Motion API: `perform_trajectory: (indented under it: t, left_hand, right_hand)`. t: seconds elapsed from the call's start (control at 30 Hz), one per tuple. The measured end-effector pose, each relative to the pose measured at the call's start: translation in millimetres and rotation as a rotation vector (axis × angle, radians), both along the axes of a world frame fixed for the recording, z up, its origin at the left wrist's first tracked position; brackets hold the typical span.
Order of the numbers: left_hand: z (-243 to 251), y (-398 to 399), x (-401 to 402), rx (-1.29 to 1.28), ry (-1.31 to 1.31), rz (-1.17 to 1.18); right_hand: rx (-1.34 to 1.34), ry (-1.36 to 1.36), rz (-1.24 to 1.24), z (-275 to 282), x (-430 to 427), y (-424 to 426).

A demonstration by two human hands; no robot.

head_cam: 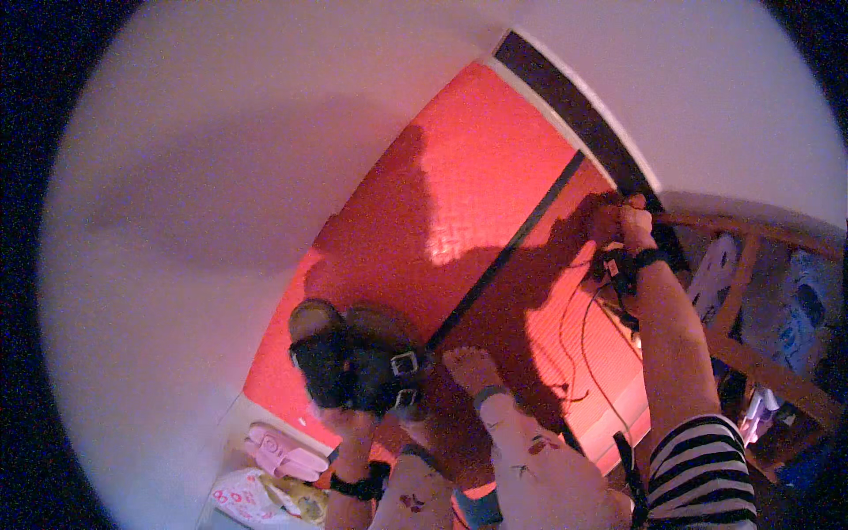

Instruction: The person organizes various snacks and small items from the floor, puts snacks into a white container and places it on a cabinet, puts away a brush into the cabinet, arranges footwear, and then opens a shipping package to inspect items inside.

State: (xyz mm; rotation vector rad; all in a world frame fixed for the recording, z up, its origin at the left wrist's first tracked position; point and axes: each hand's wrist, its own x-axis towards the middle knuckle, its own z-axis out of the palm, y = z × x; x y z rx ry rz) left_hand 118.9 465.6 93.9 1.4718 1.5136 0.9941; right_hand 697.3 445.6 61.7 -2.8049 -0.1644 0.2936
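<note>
A pair of dark sandals [354, 371] with metal buckles hangs before me at the lower left, held from below by my left hand [351, 424]. The hand's fingers are mostly hidden behind the soles and straps. Up at the right, my right hand [637, 217] is curled near the corner of a wooden shelf [689, 218] and the dark skirting strip. What lies within those fingers is too small to make out. Below its wrist there is a black item with cords [616, 268]. Both wrists wear dark bands.
Red textured floor mats [477, 179] lie below, crossed by a dark strip [510, 248]. My bare foot [472, 371] stands on them. Pink slippers [285, 450] and a printed bag [245, 497] are at the lower left. White walls [165, 199] flank the mats. Thin cords [586, 338] trail at right.
</note>
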Motion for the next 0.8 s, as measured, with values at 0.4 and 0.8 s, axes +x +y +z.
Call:
perform_trajectory:
  t: [0.4, 0.8]
  left_hand:
    - [50.6, 3.5, -45.3, -0.04, 0.124, 0.152]
    - [-11.7, -78.6, -172.5, -0.223, -0.002, 0.879]
  right_hand:
    - [-0.203, 0.487, 0.854, -11.9, -270.7, -54.9]
    - [-0.05, 0.29, 1.6, 16.2, -335.7, 5.5]
